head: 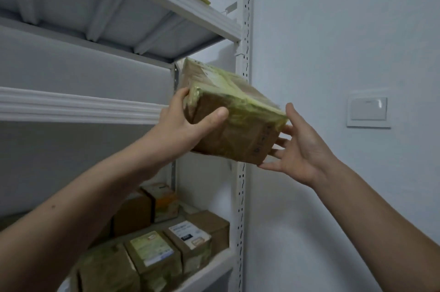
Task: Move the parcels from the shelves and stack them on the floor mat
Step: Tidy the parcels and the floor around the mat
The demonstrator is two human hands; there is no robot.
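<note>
A white metal shelving unit (pixel 78 105) is filling the left half of the view, with a pale wall (pixel 333 29) running off to the right. On its lower shelf a cluster of brown parcels (pixel 166 244) is sitting packed side by side, several showing labels.

Up at the right end of the middle shelf, the person is holding one taped cardboard parcel (pixel 238 122), which is tilting with its near end down and out past the front upright (pixel 245 29). Whether its far end is resting on the shelf cannot be told.

The left hand (pixel 181 129) is gripping the parcel's left end, thumb lying across the near face and fingers wrapping behind. The right hand (pixel 302 148) is reaching in with fingers straight and spread, the tips touching the parcel's lower right corner without closing on it.

This looks like the lifting-off step for this parcel. The next move is likely calling for the right hand to slide under and take weight, then for both hands to be drawing it clear of the upright and lowering it. The floor mat is not in view.

A light switch (pixel 368 109) is sitting on the wall.
</note>
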